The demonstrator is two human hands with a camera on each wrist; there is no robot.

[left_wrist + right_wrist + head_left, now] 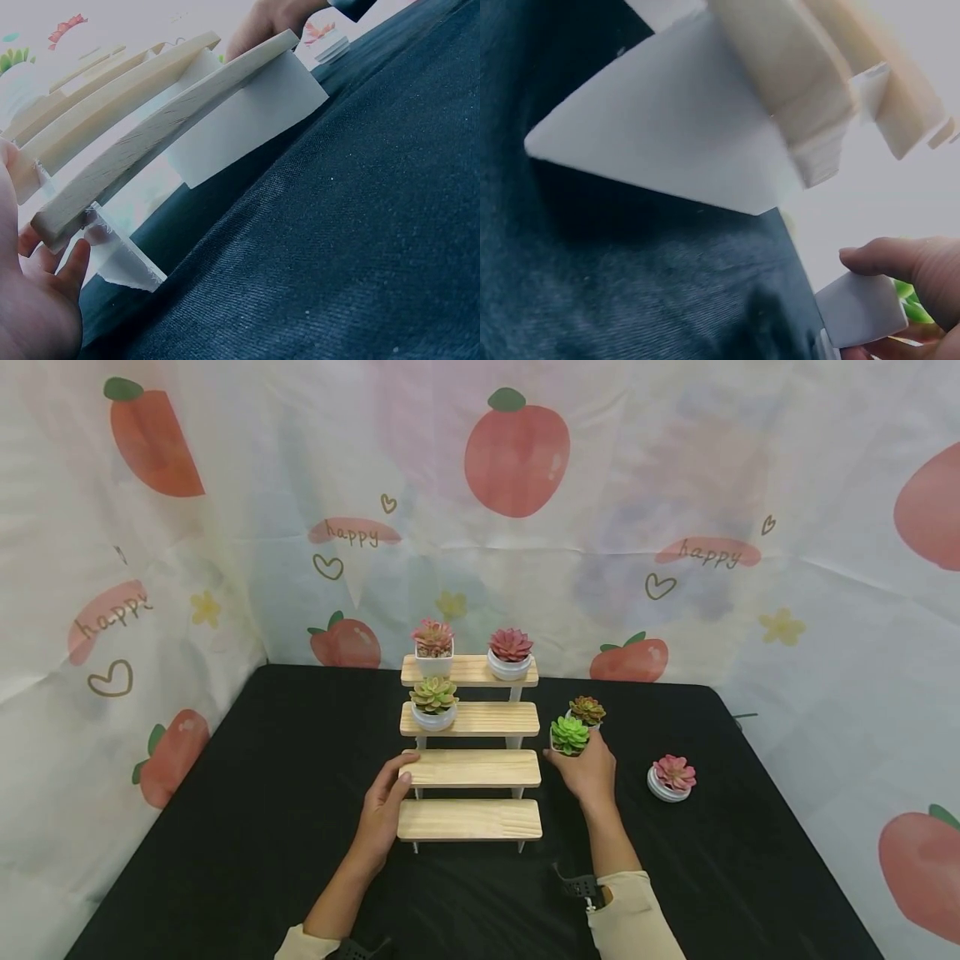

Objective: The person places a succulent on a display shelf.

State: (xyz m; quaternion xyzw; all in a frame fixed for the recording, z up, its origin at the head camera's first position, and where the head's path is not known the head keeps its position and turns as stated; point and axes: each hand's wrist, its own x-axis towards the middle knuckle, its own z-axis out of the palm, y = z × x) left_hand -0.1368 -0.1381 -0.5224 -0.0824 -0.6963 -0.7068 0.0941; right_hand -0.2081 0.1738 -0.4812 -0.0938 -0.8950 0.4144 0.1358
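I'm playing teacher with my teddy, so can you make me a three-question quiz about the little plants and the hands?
1. How many plants stand on the shelf?
2. True or false: the left hand grips the shelf.
3. The right hand holds a plant. What colour is that held plant?
A) pink
B) green
C) purple

Key:
1. Three
2. True
3. B

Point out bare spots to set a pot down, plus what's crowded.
Free: the bottom shelf; the third shelf right of the left grip; the second shelf right of the yellow-green succulent; the black table left of the shelves.
Crowded: the top shelf, potted at both ends; table right of it, where the right grip holds the bright-green succulent near the brownish one.
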